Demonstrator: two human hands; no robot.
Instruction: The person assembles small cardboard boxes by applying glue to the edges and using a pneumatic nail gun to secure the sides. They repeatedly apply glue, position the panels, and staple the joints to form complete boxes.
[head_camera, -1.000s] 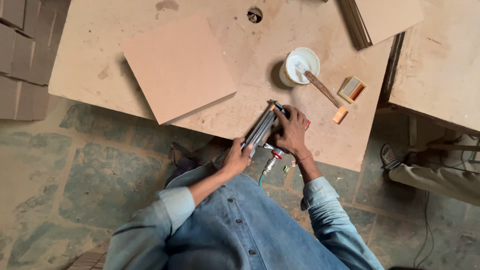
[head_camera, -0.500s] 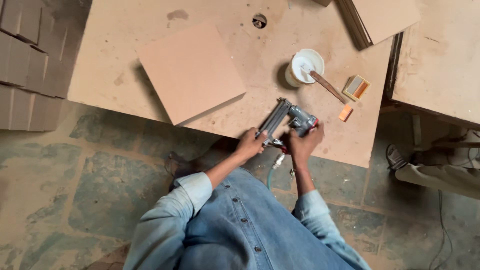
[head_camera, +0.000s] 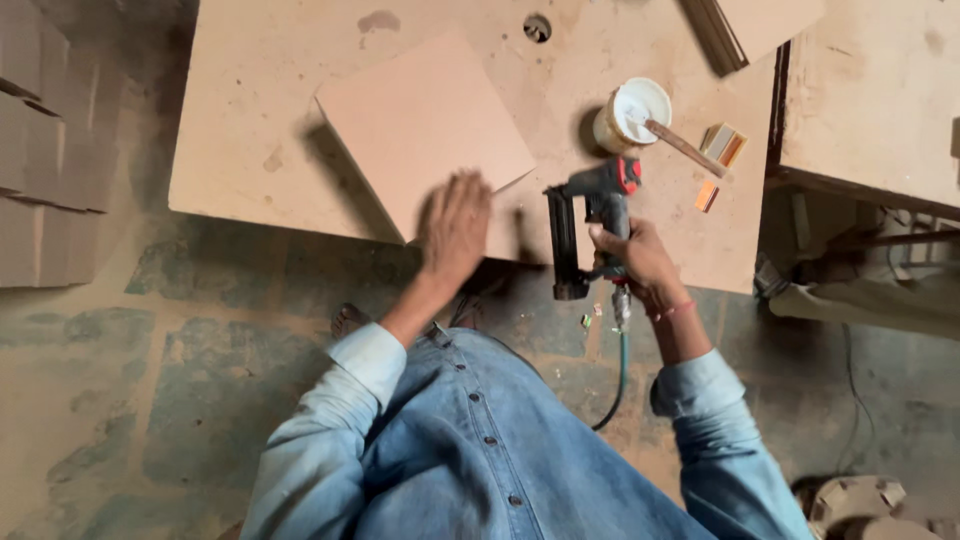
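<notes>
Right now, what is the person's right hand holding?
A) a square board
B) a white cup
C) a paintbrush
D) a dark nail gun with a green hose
D: the right hand grips the handle of the dark nail gun, with a green hose trailing from its base, while the left hand reaches open toward the square board.

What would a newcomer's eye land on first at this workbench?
The dark pneumatic nail gun with a red cap, gripped in the right hand at the front edge of the brown fibreboard worktop. Next, the left hand spread open at the near corner of the square pinkish-brown board.
</notes>
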